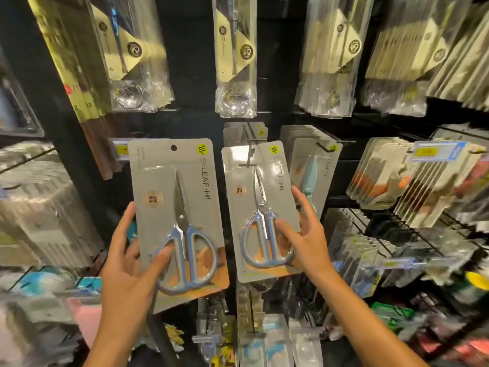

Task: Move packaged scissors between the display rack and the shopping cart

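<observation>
Straight ahead, a black display rack [185, 112] fills the view, its hooks hung with rows of carded and bagged kitchen tools. Along the top row hang clear utensil bags [235, 56] with gold card inserts bearing a round black fork-and-spoon emblem.

Lower down, 2 grey scissors packs face the camera. The left scissors pack [177, 207] reads "SALEAF" down its right side beside a yellow-green round logo, carries a round tan sticker with writing too small to read, and has an unhooked hang hole at its top. It is off the rack, tilted slightly. The right scissors pack [260, 205] shows the same logo and sticker, and a black peg [250, 154] crosses its top, where it hangs in front of more packs.

Yellow price tags [426, 152] are blurred.

The left hand [132, 263] grips the left pack, thumb pressed on the blue handle loop, fingers behind the card. The right hand [304, 234] pinches the right pack likewise, thumb on its handle, fingers round the right edge.
</observation>
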